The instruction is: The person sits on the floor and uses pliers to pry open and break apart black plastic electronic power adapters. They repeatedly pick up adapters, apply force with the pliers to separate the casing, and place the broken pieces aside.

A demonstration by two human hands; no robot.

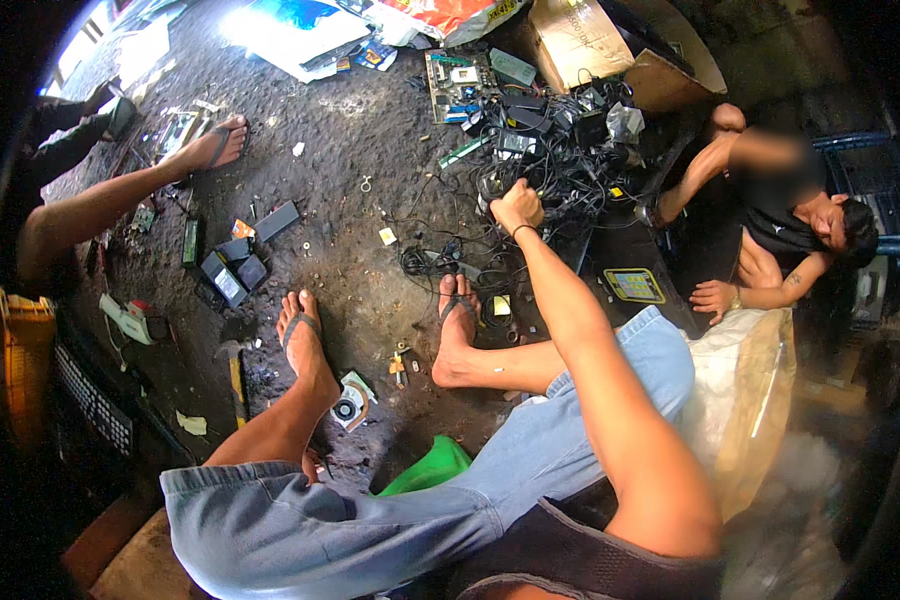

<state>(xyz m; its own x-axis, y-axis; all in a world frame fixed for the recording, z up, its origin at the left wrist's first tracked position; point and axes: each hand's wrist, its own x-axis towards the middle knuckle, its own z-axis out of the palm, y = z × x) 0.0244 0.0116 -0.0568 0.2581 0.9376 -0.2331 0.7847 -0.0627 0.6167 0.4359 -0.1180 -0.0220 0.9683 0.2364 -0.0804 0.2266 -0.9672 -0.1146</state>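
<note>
My right hand (518,207) reaches out to the near edge of a heap of black cables and power adapters (560,150). Its fingers are closed around a black cable (489,188), whose exact shape is partly hidden by the hand. Of my left hand, at most a sliver of skin shows beside my left knee, mostly covered by my jeans. Near my left foot, a hammer (236,380) with a yellowish handle lies on the ground. A small fan in a pale housing (351,402) sits between my feet.
A green circuit board (457,85) and a cardboard box (580,45) border the heap. Black battery packs (232,275) lie left, near another person's sandalled foot (228,143). At right a person sits with a hand (713,299) beside a white sack (740,370).
</note>
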